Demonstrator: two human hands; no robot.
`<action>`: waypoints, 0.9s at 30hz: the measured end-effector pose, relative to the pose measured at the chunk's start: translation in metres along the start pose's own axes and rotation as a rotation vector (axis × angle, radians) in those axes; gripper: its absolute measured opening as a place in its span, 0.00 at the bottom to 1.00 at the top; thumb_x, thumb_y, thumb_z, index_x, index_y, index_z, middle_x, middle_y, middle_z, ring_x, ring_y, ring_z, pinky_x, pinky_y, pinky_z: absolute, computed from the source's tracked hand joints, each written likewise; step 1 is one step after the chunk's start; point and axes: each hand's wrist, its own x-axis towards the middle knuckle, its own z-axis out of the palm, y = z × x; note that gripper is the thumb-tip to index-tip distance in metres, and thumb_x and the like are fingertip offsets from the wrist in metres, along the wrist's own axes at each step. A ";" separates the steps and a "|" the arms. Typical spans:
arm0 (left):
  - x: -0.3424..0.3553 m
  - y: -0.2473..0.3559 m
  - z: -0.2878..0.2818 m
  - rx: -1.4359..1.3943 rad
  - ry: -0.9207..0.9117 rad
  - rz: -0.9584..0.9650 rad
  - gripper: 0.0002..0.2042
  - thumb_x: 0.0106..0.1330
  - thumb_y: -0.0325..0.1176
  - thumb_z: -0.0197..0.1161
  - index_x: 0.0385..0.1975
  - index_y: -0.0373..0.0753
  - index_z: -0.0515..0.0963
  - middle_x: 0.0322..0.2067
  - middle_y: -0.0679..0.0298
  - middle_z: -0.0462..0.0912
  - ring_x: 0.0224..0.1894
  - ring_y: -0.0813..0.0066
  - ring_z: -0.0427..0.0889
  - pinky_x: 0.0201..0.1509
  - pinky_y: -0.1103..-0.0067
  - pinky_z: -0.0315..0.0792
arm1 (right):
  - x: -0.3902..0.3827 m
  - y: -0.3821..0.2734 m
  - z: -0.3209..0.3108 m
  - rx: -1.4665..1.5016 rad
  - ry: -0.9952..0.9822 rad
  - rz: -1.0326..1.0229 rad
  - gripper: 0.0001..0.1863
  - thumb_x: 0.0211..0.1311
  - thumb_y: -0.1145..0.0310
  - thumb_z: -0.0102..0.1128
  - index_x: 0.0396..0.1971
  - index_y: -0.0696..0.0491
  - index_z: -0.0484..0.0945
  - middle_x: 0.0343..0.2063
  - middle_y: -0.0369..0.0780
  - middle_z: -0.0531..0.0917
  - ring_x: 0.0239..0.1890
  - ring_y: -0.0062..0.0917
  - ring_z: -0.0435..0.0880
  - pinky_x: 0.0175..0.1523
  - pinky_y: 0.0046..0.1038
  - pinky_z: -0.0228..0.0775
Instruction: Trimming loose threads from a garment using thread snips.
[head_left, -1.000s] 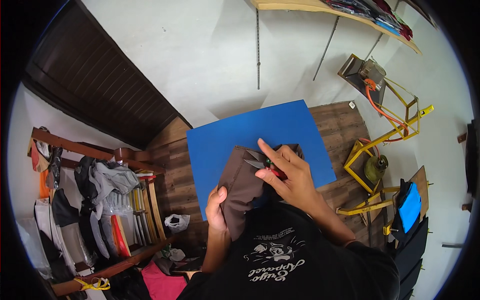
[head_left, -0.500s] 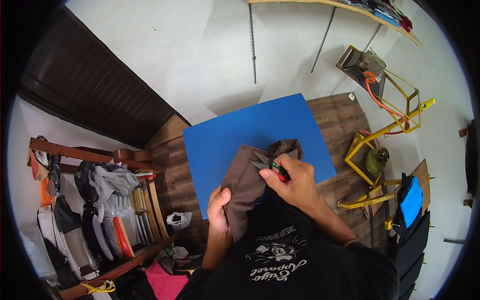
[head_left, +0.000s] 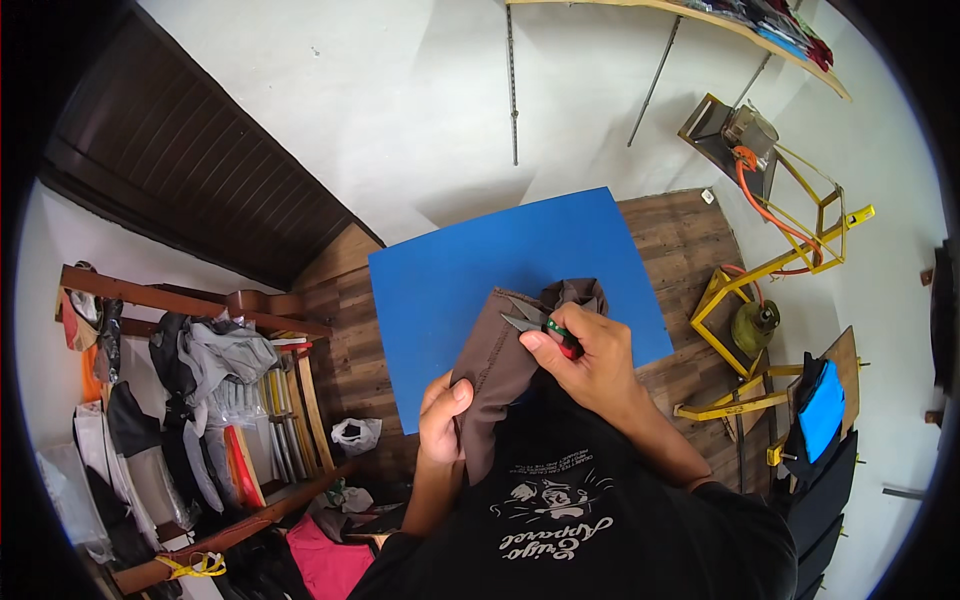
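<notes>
A piece of brown stitched fabric (head_left: 482,370) hangs between my hands over a blue board (head_left: 420,310), its far part bunched at the upper right. My left hand (head_left: 443,415) is closed on its lower left edge, thumb on top. My right hand (head_left: 585,350) grips small pointed thread snips (head_left: 525,323) with a red and green handle, the blades at the fabric's upper edge beside the seam. Whether the blade tips are cutting cannot be told.
Shelves of clothes and flat frames (head_left: 245,390) stand at the left, below a dark door (head_left: 180,150). Yellow metal stands (head_left: 800,260) with a gas cylinder (head_left: 756,325) and blue fabric (head_left: 822,400) line the right. A shelf (head_left: 760,30) hangs above.
My right index finger, extended a second ago, has curled in around the snips. The fabric and my left hand have shifted slightly rightward, with the fabric's top edge a little higher.
</notes>
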 end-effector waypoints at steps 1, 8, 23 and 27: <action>0.000 0.000 0.000 0.002 0.010 -0.008 0.24 0.64 0.39 0.52 0.53 0.24 0.70 0.44 0.55 0.80 0.41 0.73 0.79 0.44 0.81 0.70 | 0.000 0.000 0.000 -0.002 0.002 -0.002 0.18 0.55 0.65 0.69 0.19 0.59 0.69 0.14 0.42 0.69 0.15 0.29 0.65 0.20 0.28 0.59; -0.002 -0.003 0.000 0.034 0.005 -0.054 0.25 0.65 0.42 0.54 0.53 0.26 0.71 0.40 0.59 0.81 0.36 0.77 0.79 0.39 0.83 0.70 | -0.003 0.001 -0.001 -0.014 -0.001 0.015 0.18 0.55 0.64 0.69 0.19 0.59 0.71 0.14 0.42 0.69 0.14 0.29 0.65 0.20 0.28 0.58; 0.007 -0.004 -0.001 0.030 -0.061 -0.034 0.23 0.68 0.41 0.53 0.53 0.27 0.71 0.40 0.60 0.80 0.36 0.80 0.78 0.38 0.85 0.70 | -0.003 0.006 0.003 0.012 -0.005 -0.031 0.18 0.54 0.64 0.70 0.18 0.58 0.70 0.13 0.41 0.69 0.13 0.29 0.66 0.19 0.28 0.59; 0.010 -0.004 -0.002 0.021 -0.074 -0.036 0.22 0.68 0.40 0.53 0.53 0.27 0.71 0.40 0.59 0.80 0.36 0.80 0.78 0.39 0.86 0.69 | -0.004 0.010 0.005 -0.010 -0.054 -0.041 0.20 0.53 0.62 0.71 0.18 0.57 0.69 0.13 0.41 0.70 0.13 0.29 0.66 0.19 0.28 0.60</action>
